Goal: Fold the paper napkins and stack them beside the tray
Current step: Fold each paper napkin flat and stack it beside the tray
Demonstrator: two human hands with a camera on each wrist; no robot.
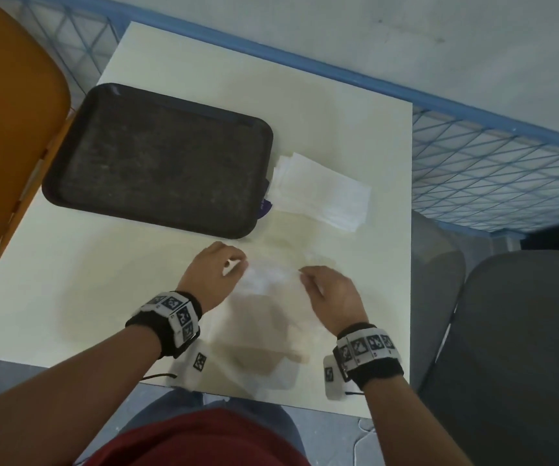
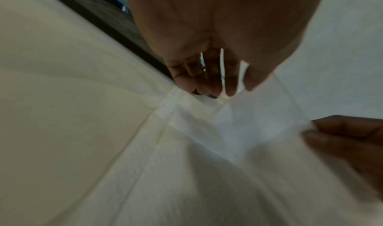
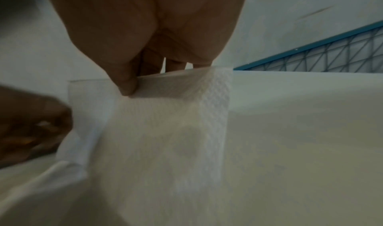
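A white paper napkin (image 1: 271, 297) is lifted off the near middle of the cream table, blurred by motion. My left hand (image 1: 219, 267) pinches its far left edge, and my right hand (image 1: 325, 290) pinches its far right edge. In the right wrist view the thumb (image 3: 126, 85) presses onto the embossed napkin (image 3: 165, 131), fingers behind it. In the left wrist view the fingertips (image 2: 207, 88) hold the napkin (image 2: 228, 128) at its top edge. A dark tray (image 1: 157, 159) lies at the far left. A stack of folded napkins (image 1: 322, 193) sits just right of the tray.
The table (image 1: 355, 129) ends close on the right and near me. An orange chair (image 1: 6, 129) stands at the left, a grey chair (image 1: 513, 348) at the right. A blue wire fence (image 1: 493, 169) runs behind the table. A purple scrap (image 1: 266, 205) shows between tray and stack.
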